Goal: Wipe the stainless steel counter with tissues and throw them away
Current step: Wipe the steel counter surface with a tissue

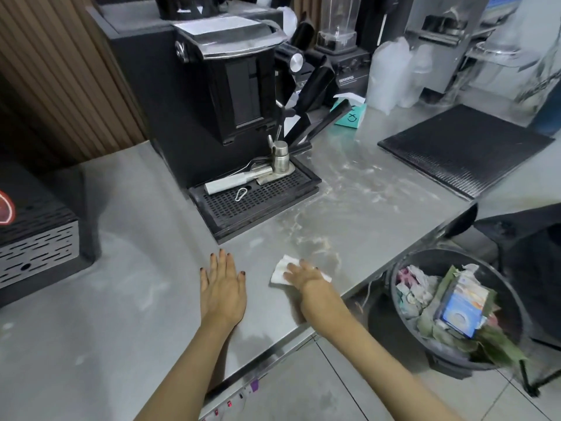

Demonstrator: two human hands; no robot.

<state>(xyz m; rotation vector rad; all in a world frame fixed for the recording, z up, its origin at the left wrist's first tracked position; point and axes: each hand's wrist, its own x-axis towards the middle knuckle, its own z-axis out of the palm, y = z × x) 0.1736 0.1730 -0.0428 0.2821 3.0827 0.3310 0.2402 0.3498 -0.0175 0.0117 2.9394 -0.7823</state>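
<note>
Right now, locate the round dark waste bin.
Head view, lower right: the bin stands on the floor beside the stainless steel counter, right of the right hand.

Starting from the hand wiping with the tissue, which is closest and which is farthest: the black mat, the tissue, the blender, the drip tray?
From the right hand, in the head view:
1. tissue, right under its fingers.
2. drip tray, ahead and to the left.
3. black mat, farther off to the right.
4. blender, at the back of the counter.
</note>
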